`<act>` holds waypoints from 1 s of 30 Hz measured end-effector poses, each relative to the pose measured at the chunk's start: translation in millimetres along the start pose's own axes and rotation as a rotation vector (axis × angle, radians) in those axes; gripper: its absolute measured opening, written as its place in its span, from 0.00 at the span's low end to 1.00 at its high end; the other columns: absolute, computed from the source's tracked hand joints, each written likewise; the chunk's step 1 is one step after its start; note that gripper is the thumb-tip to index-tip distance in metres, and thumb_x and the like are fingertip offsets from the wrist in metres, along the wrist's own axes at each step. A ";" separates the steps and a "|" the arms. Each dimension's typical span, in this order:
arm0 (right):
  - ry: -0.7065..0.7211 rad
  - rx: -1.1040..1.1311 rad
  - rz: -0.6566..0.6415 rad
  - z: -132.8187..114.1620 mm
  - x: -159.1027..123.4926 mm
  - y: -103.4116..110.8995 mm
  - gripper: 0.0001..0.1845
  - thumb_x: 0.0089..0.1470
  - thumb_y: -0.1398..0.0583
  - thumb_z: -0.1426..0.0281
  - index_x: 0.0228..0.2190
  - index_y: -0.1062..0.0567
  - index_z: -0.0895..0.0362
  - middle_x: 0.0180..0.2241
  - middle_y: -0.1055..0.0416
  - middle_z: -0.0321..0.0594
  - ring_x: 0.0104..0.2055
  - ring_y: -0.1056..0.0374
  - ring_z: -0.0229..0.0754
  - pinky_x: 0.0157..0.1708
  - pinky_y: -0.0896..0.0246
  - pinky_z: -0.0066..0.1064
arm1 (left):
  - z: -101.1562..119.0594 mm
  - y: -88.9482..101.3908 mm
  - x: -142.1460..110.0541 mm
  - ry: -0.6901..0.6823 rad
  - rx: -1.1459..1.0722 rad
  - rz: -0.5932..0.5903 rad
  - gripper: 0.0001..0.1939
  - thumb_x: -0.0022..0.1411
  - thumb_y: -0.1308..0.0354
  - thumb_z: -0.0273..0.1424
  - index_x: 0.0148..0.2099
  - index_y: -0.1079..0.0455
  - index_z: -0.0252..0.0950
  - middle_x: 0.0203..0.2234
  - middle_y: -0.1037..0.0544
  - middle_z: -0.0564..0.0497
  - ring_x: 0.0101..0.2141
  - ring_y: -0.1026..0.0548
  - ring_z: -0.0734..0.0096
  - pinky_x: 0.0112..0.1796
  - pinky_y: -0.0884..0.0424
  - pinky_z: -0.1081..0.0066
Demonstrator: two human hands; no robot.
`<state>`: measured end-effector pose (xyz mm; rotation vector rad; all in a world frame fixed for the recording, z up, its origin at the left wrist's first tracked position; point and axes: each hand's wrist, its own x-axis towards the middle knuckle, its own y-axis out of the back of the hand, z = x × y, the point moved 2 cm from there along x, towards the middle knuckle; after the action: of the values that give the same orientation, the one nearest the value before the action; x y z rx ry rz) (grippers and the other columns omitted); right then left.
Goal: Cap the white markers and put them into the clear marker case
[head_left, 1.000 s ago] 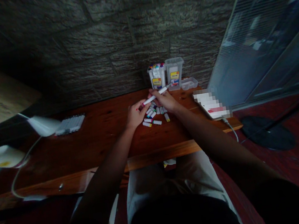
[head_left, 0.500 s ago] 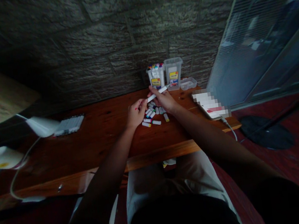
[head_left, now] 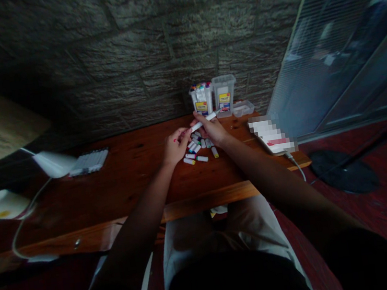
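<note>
A white marker point(head_left: 198, 126) slants up to the right between my hands, over the table. My right hand point(head_left: 215, 131) is closed around its middle and right part. At its lower left end, my left hand point(head_left: 176, 145) is closed, thumb and fingers pinching that end. A small red spot shows at the left hand's fingers; whether it is a cap or a stain I cannot make out. Under and between the hands lie several loose marker caps point(head_left: 202, 158), white with coloured ends. A yellow-ended cap point(head_left: 215, 152) rests below my right hand.
Behind the hands stand a clear box packed with markers point(head_left: 202, 96), another clear box point(head_left: 225, 92) and a clear lid point(head_left: 243, 108). A row of white markers point(head_left: 89, 161) lies left, beside a lamp point(head_left: 54, 163). At right is a white device point(head_left: 272, 138) with a cable.
Almost nothing differs. Both hands keep the marker in the same place; the view has shifted very slightly.
</note>
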<state>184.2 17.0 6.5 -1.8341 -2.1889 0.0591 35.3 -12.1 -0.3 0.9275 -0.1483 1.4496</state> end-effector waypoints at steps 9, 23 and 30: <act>-0.045 0.061 0.018 -5.0 -2.5 0.7 0.28 0.51 0.42 0.44 0.25 0.27 0.57 0.10 0.52 0.25 0.12 0.60 0.29 0.13 0.67 0.26 | -8.2 -1.0 2.6 -0.008 -0.079 0.053 0.10 0.61 0.40 0.37 0.40 0.27 0.36 0.27 0.22 0.52 0.26 0.26 0.76 0.28 0.31 0.75; -0.030 0.111 -0.125 -1.4 -1.4 -2.1 0.17 0.47 0.34 0.58 0.28 0.26 0.60 0.13 0.44 0.25 0.14 0.56 0.26 0.12 0.65 0.23 | -13.5 -0.5 2.7 -0.032 -0.100 0.100 0.12 0.56 0.36 0.33 0.43 0.29 0.37 0.33 0.22 0.51 0.25 0.29 0.78 0.26 0.32 0.76; 0.014 0.091 -0.179 -0.9 -1.2 -2.1 0.12 0.45 0.33 0.64 0.29 0.24 0.60 0.17 0.37 0.29 0.15 0.52 0.27 0.13 0.63 0.24 | -11.8 3.2 2.6 -0.003 -0.090 0.144 0.10 0.56 0.36 0.33 0.41 0.27 0.37 0.30 0.22 0.52 0.24 0.29 0.77 0.25 0.33 0.75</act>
<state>182.5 15.2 7.6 -1.5803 -2.2908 0.1059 27.8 -3.3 -5.1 0.8591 -0.2852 1.5608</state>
